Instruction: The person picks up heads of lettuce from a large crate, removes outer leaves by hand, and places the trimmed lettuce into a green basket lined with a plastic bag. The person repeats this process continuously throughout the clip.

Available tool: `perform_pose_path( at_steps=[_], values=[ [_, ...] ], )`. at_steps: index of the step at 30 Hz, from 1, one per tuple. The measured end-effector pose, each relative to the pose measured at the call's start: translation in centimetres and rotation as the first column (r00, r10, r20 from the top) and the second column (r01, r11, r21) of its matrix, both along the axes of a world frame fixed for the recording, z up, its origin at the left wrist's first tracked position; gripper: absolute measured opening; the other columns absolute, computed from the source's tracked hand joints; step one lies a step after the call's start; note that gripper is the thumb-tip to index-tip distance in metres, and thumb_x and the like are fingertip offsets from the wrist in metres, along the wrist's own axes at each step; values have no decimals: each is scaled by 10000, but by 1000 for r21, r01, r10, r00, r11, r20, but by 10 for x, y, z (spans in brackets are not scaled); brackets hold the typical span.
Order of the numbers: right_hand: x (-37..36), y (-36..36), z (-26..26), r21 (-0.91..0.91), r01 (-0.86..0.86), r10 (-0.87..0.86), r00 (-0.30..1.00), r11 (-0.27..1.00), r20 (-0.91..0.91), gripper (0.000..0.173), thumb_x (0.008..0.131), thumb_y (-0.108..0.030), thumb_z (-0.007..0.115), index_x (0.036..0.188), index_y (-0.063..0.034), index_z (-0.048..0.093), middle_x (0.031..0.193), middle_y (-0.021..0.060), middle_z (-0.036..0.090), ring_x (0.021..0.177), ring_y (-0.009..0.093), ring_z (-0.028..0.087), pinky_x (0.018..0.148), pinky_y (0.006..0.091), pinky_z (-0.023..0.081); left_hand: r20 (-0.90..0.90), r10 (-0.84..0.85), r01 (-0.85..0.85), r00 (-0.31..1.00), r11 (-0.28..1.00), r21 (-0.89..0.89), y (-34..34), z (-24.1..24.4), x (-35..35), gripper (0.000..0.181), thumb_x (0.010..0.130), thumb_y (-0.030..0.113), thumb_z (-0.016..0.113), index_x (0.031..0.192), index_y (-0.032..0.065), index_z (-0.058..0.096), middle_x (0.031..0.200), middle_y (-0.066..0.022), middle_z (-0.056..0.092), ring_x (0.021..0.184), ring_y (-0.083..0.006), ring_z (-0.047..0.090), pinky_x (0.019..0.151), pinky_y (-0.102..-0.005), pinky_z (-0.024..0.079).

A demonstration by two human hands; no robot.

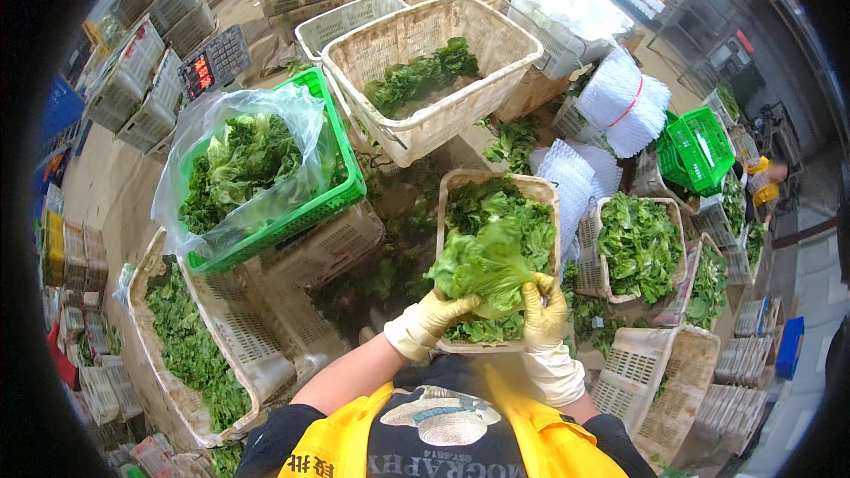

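Both gloved hands hold a head of leafy green lettuce (pixel 488 265) over a white plastic crate (pixel 443 212) filled with more lettuce. My left hand (pixel 431 318), in a yellowish rubber glove, grips its lower left side. My right hand (pixel 546 309), gloved alike, has its thumb and fingers closed on the leaves at the lower right. To the left, a green plastic crate (pixel 345 153) lined with a clear plastic bag (pixel 176 179) holds lettuce heads. Ahead stands a large dirty white crate (pixel 458 109) with some dark green leaves (pixel 425 76) inside.
A digital scale display (pixel 214 63) stands behind the green crate. Rolls of white foam wrap (pixel 624 103) lie at right, near a crate of lettuce (pixel 641 249). A long crate of leaves (pixel 192 345) is at lower left. Loose leaves litter the floor. A person (pixel 764 182) is at far right.
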State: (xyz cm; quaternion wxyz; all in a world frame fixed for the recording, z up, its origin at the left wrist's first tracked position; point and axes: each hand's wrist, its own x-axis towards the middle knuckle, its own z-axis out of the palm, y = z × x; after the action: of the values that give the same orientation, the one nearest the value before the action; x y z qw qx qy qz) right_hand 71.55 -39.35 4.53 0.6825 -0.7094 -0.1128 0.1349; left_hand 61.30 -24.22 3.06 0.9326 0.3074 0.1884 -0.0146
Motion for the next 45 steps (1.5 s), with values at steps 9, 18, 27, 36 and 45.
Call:
perform_pose_path(
  at_steps=[9, 18, 27, 36, 45],
  values=[
    [79, -50, -82, -156, 329, -333, 943, 931, 0, 475, 914, -206, 578, 1288, 34, 408, 973, 88, 595, 714, 99, 531, 647, 226, 460, 16, 78, -69, 997, 945, -319, 14, 2, 1, 546, 770, 122, 619, 1284, 32, 456, 1239, -127, 551, 1156, -266, 525, 996, -415, 414],
    [2, 33, -3, -106, -354, 320, 915, 929, -244, 345, 870, -224, 636, 1112, 15, 582, 925, 89, 642, 796, 138, 586, 732, 277, 480, 54, 51, -30, 997, 944, -330, 33, -39, -18, 468, 845, 185, 617, 1268, 36, 485, 1193, -101, 584, 1060, -235, 578, 950, -413, 441],
    [-75, 177, -5, 136, -579, 586, 735, 804, -341, 672, 782, -249, 739, 1294, 35, 410, 1123, 130, 565, 954, 194, 563, 860, 321, 443, -34, 221, -11, 975, 201, 979, 129, 34, -104, 769, 664, 192, 702, 1337, 35, 365, 1328, -225, 370, 1262, -393, 317, 1062, -459, 276],
    [-144, 508, 8, 199, -600, 592, 799, 775, 106, 315, 857, -64, 588, 1166, -17, 548, 1115, 112, 583, 997, 217, 550, 880, 334, 446, 254, 597, -470, 761, 238, 850, 261, -13, -243, 651, 835, 92, 611, 1393, -7, 291, 1415, -178, 328, 1301, -270, 357, 1069, -364, 299],
    [-185, 696, -68, -849, -200, 857, -72, 488, 510, 504, 732, -25, 595, 1207, -192, 564, 1222, 81, 568, 1069, 277, 567, 872, 341, 478, 18, 795, -577, 606, 424, 698, 281, -66, -402, 367, 880, 70, 566, 1233, -3, 500, 1190, -135, 576, 1110, -223, 551, 960, -334, 422]
  ],
)
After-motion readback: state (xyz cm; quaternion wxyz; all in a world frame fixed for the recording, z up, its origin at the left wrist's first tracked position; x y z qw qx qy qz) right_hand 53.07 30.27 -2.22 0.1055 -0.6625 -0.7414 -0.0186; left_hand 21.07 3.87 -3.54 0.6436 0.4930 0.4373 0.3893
